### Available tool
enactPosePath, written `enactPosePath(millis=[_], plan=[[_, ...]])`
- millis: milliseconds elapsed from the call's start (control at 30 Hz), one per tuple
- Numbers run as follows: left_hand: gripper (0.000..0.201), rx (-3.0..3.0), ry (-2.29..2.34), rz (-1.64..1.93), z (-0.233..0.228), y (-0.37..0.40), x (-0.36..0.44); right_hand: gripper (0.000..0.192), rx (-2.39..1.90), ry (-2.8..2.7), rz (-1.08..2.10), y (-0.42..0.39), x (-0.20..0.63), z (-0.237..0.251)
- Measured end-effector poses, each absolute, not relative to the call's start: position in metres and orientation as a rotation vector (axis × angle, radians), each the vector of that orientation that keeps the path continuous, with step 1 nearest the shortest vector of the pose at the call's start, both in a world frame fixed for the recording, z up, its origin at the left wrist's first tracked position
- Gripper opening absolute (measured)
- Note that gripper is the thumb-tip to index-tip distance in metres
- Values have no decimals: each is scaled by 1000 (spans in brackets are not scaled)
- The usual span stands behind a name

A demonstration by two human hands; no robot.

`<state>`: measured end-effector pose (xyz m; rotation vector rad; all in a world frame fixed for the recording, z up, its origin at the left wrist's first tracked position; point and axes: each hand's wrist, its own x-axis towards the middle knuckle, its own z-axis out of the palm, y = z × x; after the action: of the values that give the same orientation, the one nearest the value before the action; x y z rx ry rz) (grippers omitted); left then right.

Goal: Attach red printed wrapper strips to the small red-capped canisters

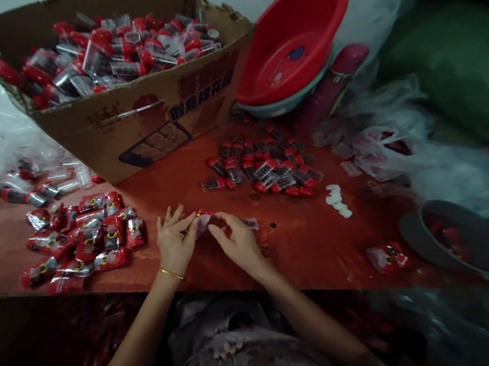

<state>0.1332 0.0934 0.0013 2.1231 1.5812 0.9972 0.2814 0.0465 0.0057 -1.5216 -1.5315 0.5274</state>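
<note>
2 bare hands are seen low in the middle of the view, meeting over the near edge of a red-brown wooden table [312, 246]. A small red and clear plastic packet [203, 218] is pinched between the fingertips of the left hand [174, 242], whose wrist carries a thin gold bangle [172, 274], and the fingertips of the right hand [236, 244], which close on the packet's other end. The packet is held just above the tabletop, between the 2 hands.

Just left of the left hand, a flat heap of sealed red packets [85, 242] is spread on the table. Near the right edge, 1 loose red packet [387, 257] lies by a dark grey round bowl [462, 239]. Further in, a small pile of white pellets [337, 199] is seen, and beyond it a cluster of small red-capped clear capsules [265, 167]. Crumpled clear plastic bags [408, 147] lie to the right.

At the back, a large open brown cardboard box [133, 117] is filled with red-capped clear tubes, and a red plastic basin [295, 41] is leaned beside it, nested in a teal one.
</note>
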Motion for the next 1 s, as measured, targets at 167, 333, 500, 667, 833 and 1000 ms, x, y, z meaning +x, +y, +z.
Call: enactPosePath(millis=[167, 333, 500, 667, 833, 1000], plan=[[33, 1845, 1456, 1129, 14, 83, 142, 30, -1344, -1296, 764, 66, 273, 8], [47, 1109, 1178, 1073, 12, 78, 156, 40, -1348, -1163, 787, 67, 275, 4], [34, 967, 1210, 1186, -2, 88, 158, 42, -1435, -1135, 735, 66, 281, 0], [16, 1634, 1532, 1063, -11, 113, 145, 42, -1484, -1023, 664, 72, 293, -2], [39, 2311, 1699, 834, -6, 120, 147, 43, -1411, -961, 679, 73, 295, -10], [42, 2279, 1557, 989, 0, 109, 151, 46, -1423, -917, 691, 72, 294, -16]])
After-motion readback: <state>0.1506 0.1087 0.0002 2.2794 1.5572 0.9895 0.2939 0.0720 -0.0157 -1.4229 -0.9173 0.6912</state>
